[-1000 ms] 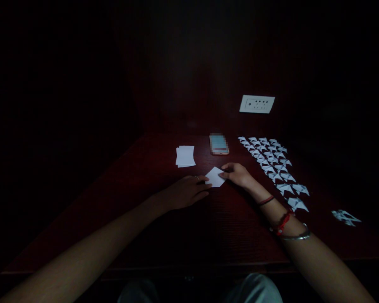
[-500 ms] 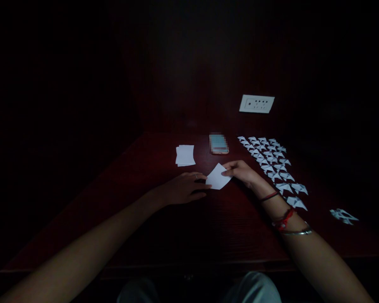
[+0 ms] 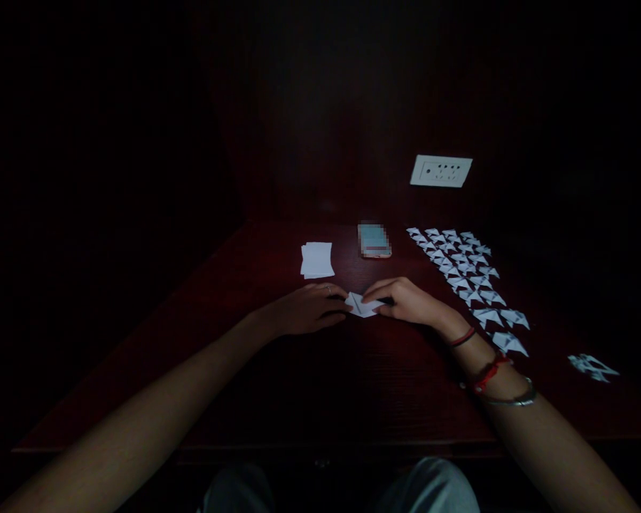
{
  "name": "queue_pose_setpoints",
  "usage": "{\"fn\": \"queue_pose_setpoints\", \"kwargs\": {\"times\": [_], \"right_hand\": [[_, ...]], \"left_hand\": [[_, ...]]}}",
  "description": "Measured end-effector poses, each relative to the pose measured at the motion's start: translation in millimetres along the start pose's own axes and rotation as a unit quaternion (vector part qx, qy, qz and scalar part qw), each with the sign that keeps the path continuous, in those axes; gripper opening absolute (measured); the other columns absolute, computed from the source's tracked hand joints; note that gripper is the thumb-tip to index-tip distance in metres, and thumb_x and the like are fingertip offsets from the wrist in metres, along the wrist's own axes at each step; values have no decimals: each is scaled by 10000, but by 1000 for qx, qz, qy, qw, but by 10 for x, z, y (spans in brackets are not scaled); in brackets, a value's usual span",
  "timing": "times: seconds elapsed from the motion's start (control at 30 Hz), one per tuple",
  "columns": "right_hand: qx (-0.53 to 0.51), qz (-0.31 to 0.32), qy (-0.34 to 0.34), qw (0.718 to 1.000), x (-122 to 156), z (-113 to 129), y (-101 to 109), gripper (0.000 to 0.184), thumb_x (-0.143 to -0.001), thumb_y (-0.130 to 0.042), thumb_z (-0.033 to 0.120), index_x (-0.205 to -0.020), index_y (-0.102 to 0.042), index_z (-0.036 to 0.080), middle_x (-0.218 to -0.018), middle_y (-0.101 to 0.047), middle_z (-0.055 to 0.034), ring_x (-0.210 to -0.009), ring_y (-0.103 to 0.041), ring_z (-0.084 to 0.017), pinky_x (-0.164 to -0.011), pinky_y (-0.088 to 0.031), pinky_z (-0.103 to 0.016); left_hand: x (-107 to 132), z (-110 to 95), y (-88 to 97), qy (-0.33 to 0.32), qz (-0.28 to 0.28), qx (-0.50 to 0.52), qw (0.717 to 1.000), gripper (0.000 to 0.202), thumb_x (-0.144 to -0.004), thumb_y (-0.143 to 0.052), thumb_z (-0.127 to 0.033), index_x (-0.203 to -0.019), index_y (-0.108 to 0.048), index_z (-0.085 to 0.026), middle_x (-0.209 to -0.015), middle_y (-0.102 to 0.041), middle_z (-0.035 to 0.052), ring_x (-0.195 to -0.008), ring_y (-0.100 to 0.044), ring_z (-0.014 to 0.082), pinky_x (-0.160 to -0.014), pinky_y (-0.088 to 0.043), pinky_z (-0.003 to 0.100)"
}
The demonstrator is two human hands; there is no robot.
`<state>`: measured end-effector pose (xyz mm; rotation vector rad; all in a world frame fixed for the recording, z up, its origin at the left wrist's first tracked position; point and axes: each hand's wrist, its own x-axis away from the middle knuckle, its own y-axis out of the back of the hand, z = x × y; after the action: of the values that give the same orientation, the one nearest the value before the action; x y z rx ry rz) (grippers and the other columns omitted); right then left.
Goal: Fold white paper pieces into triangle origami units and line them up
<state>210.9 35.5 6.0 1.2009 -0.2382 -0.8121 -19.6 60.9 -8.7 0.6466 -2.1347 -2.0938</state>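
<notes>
A small white sheet of paper (image 3: 359, 309), partly folded over with a crease line showing, lies on the dark red table between my hands. The fingertips of my left hand (image 3: 313, 308) hold its left corner. My right hand (image 3: 406, 301) grips the right side, fingers pressing on the top of the fold and thumb at the lower edge. Beyond my left hand is a stack of white paper squares (image 3: 317, 259). To the right of my right hand, several folded white paper figures (image 3: 462, 267) stand in rows.
A phone (image 3: 374, 241) with a blurred screen lies behind the paper. A small heap of pale folded pieces (image 3: 592, 368) sits at the far right. On the back wall is a white socket panel (image 3: 441, 171). The table's front edge (image 3: 320, 449) runs above my knees.
The sheet was open and flat; now its far part is folded over toward me. My right hand has moved from the far right corner onto the fold. The view has shifted slightly.
</notes>
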Motion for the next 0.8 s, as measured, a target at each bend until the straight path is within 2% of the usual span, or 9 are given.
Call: {"fn": "queue_pose_setpoints", "kwargs": {"times": [0.2, 0.37, 0.53, 0.67, 0.8], "right_hand": [[2, 24, 13, 1000, 25, -36, 18, 341, -663, -490, 61, -961, -606, 179, -985, -586, -33, -871, -540, -127, -808, -396, -260], [19, 36, 29, 999, 31, -50, 21, 338, -662, -496, 83, -974, -601, 159, -1022, -566, -42, -899, -527, -128, -832, -382, -251], [27, 55, 33, 998, 37, -58, 33, 353, -666, -502, 99, -1003, -585, 162, -1039, -548, -42, -914, -514, -129, -838, -376, -256], [39, 67, 43, 996, 37, -59, 38, 342, -672, -502, 110, -1000, -586, 155, -1044, -541, -52, -918, -509, -132, -839, -375, -260], [44, 70, 47, 995, 34, -56, 30, 347, -669, -495, 99, -998, -586, 163, -1054, -535, -51, -925, -507, -132, -841, -375, -262]], "left_hand": [[-22, -11, -10, -14, -3, 1, 1000, 267, -855, -370, -291, -1085, -487, -220, -1213, -380, 42, -1103, -344, 170, -926, -277, 322], [-44, -44, -41, 18, -3, 18, 1000, 268, -876, -318, -281, -1074, -485, -211, -1185, -422, 30, -1086, -366, 154, -921, -288, 303], [-61, -76, -68, 39, -4, 7, 999, 315, -879, -307, -289, -1169, -398, -206, -1149, -447, 44, -1040, -404, 158, -883, -320, 308], [-69, -63, -120, 37, -10, -35, 999, 329, -868, -329, -321, -1173, -403, -221, -1216, -384, 51, -1111, -334, 205, -885, -306, 351], [-69, -43, -171, 41, -11, -32, 999, 336, -879, -294, -319, -1191, -376, -227, -1241, -377, 21, -1151, -289, 206, -901, -292, 359]]}}
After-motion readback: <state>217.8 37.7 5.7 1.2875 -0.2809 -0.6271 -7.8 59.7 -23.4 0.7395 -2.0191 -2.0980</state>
